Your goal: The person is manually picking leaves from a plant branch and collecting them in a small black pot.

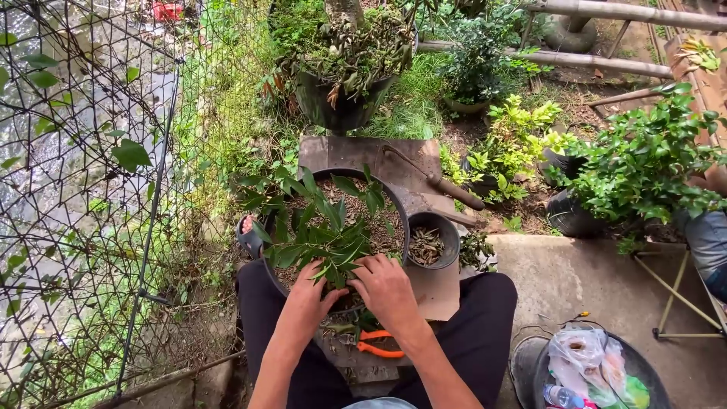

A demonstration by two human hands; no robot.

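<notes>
Left hand and right hand, fingers curled among leafy plant stems; orange pruners below them, small seed-filled pot just right.

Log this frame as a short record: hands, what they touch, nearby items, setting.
left hand: left hand at the base of the leafy green plant, fingers among the leaves
right hand: right hand beside it, on the same plant
container: large round black pot of brown soil
tool: orange-handled pruning shears lying below the hands, untouched
nearby: small black pot of dry leaf bits to the right
setting: outdoors, wire mesh fence on the left
</notes>
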